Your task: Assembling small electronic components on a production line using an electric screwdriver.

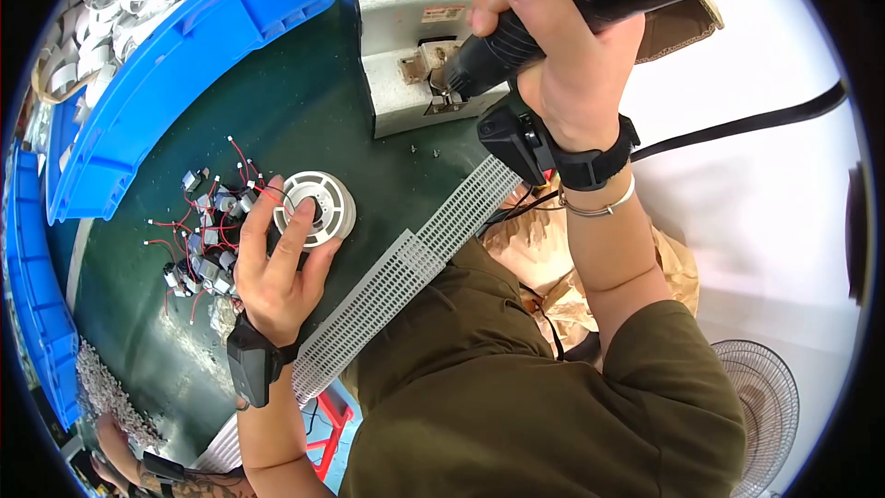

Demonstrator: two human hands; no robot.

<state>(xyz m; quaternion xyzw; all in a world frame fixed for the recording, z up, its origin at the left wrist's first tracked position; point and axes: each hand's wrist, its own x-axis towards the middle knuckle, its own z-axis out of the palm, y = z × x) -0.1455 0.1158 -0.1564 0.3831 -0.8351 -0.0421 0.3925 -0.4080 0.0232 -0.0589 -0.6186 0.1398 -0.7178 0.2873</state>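
A small red-and-white label point(444, 12) sits on the grey metal fixture point(406, 55) — rectangular — top centre

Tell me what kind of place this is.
Likely a small-parts assembly bench in a workshop: the right hand grips a black power screwdriver, small wired motors lie loose, and a blue bin holds white plastic parts.
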